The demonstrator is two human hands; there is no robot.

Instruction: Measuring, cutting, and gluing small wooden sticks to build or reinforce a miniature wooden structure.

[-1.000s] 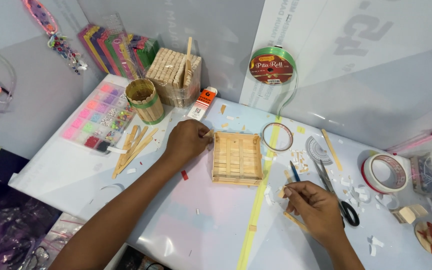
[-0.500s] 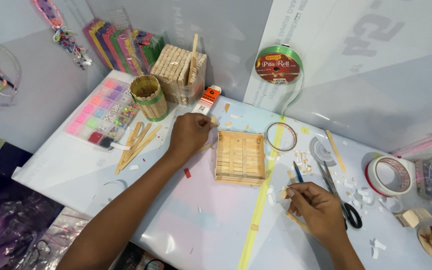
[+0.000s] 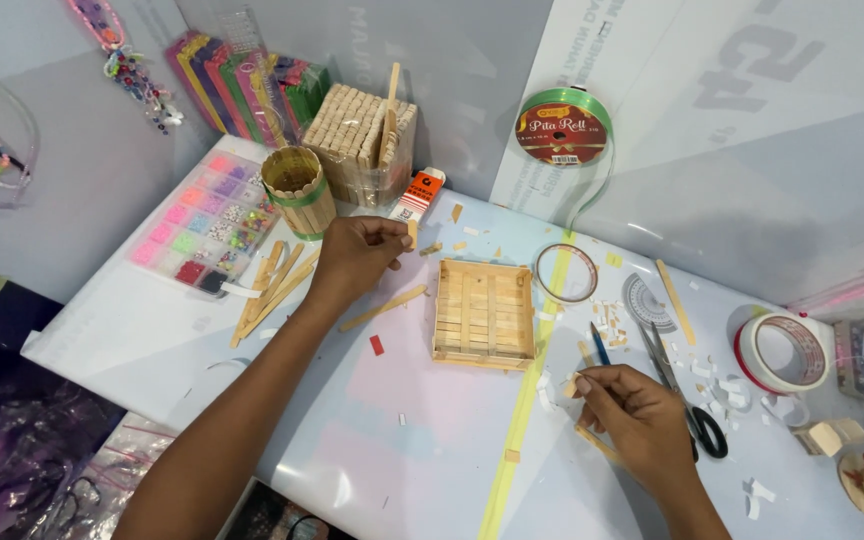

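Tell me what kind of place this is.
Likely a hobby craft table. A square tray of wooden craft sticks lies half built between the hands, with a bead organizer box, scissors and a tape roll around it.

Bare table lay open between the arms; tray, scissors and scraps crowded the right.

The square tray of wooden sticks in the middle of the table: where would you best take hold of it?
Probably by two opposite outer walls of the stick tray, coming from above. It lies flat, open side up, with low straight walls, and table shows around it. The left hand and right hand are both clear of it.
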